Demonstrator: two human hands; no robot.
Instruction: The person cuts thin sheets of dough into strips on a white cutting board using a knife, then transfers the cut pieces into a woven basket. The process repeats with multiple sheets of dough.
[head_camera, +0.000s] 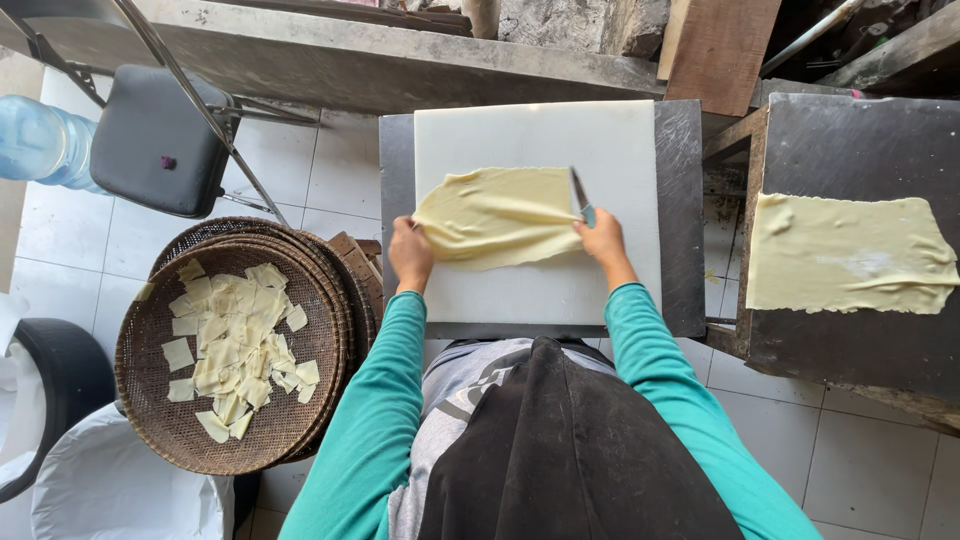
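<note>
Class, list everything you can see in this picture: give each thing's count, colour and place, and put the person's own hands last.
Thin dough sheet: one, pale yellow, on the cutting board.
White plastic cutting board: one, on a dark metal table.
Second dough sheet: one, pale yellow, on the dark table at right.
Woven round baskets: a stack, brown, on the floor at left.
Cut dough squares: many, pale yellow, in the top basket.
Knife: one, in the right hand.
Water bottle: one, blue, top left.
Left hand: grips the sheet's edge.
Right hand: holds knife and sheet.
</note>
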